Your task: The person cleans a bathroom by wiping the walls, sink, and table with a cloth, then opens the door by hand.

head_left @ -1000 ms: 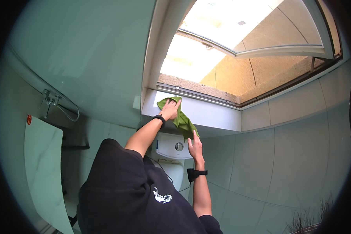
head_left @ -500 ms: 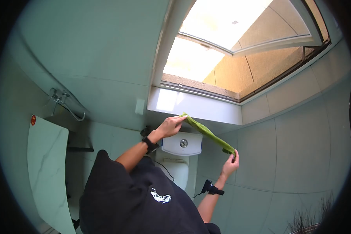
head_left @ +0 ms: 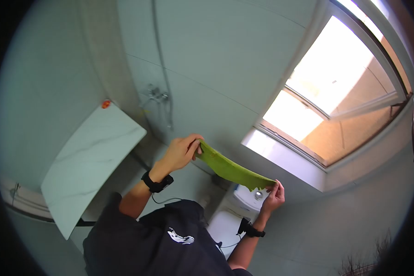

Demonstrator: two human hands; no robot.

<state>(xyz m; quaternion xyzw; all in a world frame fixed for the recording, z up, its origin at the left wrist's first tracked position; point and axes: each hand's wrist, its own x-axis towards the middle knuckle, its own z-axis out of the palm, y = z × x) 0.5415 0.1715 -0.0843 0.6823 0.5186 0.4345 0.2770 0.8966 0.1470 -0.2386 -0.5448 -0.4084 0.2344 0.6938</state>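
A green cloth [head_left: 234, 171] is stretched between my two hands, sagging a little, its right end lower. My left hand [head_left: 182, 152] pinches the cloth's upper left corner, fingers closed. At the other end, my right hand [head_left: 274, 196] holds the cloth between thumb and fingers, in front of the toilet area. Behind and below the cloth's right part is the white toilet tank [head_left: 249, 198] with a round flush button. Both wrists wear black bands.
An open window [head_left: 340, 92] with a white sill [head_left: 285, 161] is at the upper right. A white marbled panel [head_left: 89, 161] stands at left. A shower mixer [head_left: 156, 95] is on the wall. The toilet lid [head_left: 225, 227] lies below the tank.
The view has turned left, towards the marbled panel. The cloth came off the sill and is now spread between both hands, wider than half a second ago. My right hand has gripped its end.
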